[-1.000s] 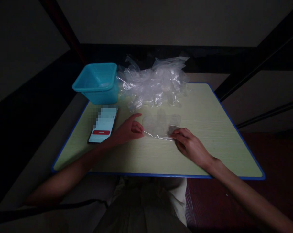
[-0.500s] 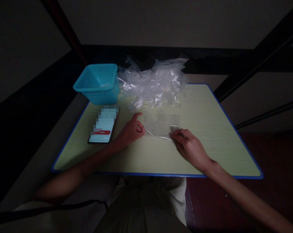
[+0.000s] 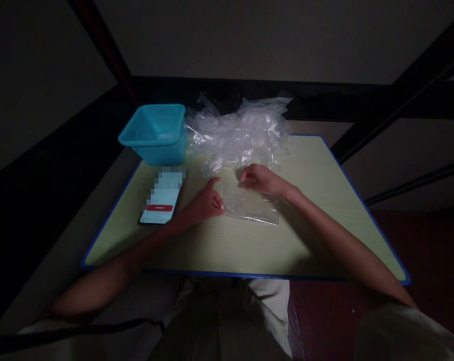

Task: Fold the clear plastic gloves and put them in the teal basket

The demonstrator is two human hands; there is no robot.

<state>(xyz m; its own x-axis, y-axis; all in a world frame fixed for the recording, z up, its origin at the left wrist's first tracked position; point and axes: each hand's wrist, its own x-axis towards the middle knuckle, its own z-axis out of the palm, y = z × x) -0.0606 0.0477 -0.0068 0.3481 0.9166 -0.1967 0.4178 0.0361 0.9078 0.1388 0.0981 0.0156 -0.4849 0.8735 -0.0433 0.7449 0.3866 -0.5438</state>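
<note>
A clear plastic glove [image 3: 251, 203] lies flat on the pale green table [image 3: 317, 220] in front of me. My left hand [image 3: 204, 202] rests at the glove's left edge, fingers curled with the thumb raised, pinning that edge. My right hand [image 3: 260, 179] has its fingers closed at the glove's far edge, near the finger end. Whether it pinches the film is hard to make out in the dim light.
A heap of crumpled clear plastic gloves [image 3: 239, 133] sits at the table's far side. A turquoise plastic tub [image 3: 155, 133] stands at the far left corner. A phone [image 3: 162, 198] with a lit screen lies left of my left hand. Dark bars cross behind the table.
My right hand left the glove's near right corner and moved up and left to its far edge. My left hand stayed at the left edge.
</note>
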